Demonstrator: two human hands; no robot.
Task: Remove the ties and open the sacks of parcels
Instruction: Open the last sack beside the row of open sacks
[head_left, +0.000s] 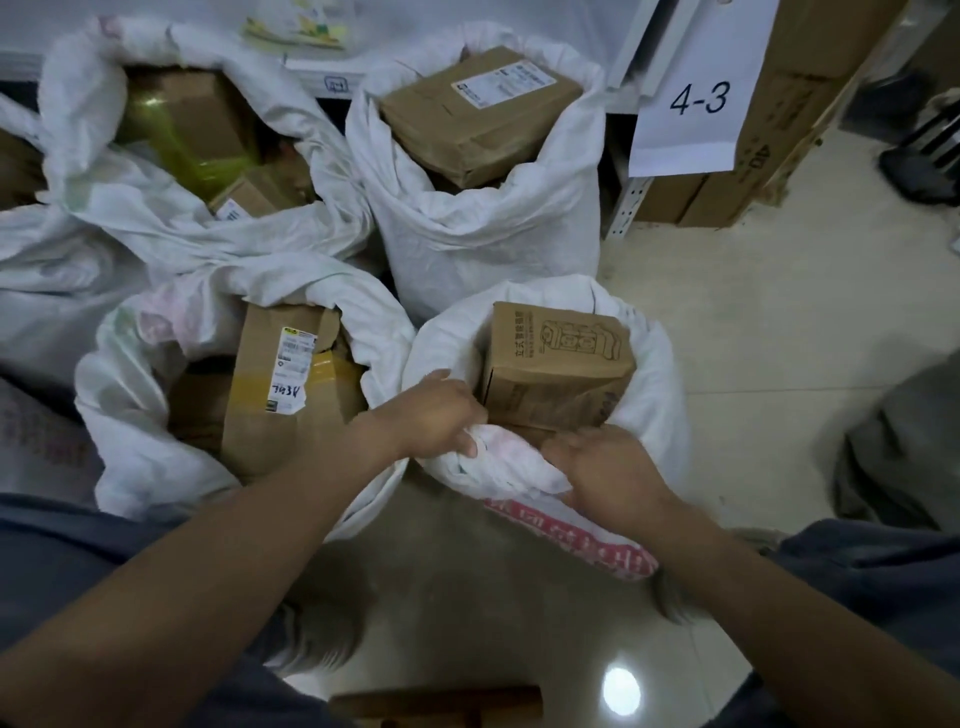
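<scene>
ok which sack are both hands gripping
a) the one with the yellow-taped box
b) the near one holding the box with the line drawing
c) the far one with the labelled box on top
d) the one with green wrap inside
b: the left hand and right hand both grip the bunched rim of the near sack, right by the box with the line drawing.

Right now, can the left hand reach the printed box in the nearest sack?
Probably yes. The sack is open, and the printed box stands uncovered beside the left hand. That hand grips the sack's rim, though, so it must let go first.
</scene>
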